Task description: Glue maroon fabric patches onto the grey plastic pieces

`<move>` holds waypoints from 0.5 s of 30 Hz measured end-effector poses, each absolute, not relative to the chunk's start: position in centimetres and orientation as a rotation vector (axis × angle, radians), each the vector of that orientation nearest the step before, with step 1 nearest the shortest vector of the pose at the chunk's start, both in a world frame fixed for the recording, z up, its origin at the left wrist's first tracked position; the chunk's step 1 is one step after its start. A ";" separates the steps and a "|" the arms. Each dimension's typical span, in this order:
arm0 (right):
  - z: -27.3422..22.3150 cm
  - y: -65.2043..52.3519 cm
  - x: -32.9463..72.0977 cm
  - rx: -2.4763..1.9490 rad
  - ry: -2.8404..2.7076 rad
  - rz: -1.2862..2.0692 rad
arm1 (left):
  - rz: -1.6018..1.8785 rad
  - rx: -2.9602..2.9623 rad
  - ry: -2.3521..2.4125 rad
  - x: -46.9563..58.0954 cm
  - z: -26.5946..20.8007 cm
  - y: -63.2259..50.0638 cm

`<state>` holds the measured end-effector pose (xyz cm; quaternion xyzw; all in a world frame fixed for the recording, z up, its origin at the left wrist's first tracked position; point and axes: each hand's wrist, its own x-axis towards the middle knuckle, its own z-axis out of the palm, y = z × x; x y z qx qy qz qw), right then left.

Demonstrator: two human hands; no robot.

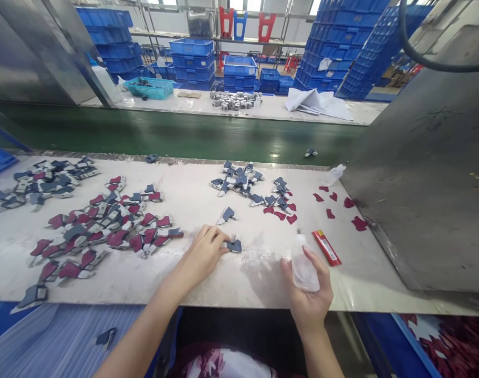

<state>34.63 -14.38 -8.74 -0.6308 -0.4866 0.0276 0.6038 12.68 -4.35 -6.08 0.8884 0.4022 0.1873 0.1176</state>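
Observation:
Near the middle of the white worktable (259, 286), my left hand (206, 247) pinches a small dark blue-grey plastic part (235, 245) that lies on the surface. A similar part with a pale tip (227, 215) sits just beyond those fingers. My right hand (312, 304) is wrapped round a translucent squeeze bottle (304, 272), held upright with its thin nozzle pointing up. To its right lies a red packet (326, 248) with a white label. Thin dark-red pieces (279, 215) are scattered past the bottle.
A big pile of red-faced and grey parts (117, 239) covers the left side; another grey cluster (239, 178) lies ahead. Behind runs a green conveyor belt (208, 134) carrying one part (310, 153). A metal housing (432, 173) bounds the right. Below it stands a blue bin (415, 344) of red pieces.

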 end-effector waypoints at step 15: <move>-7.5 -13.9 32.4 -1.449 -1.279 0.255 | 0.645 2.362 1.340 13.4 -7.6 -8.5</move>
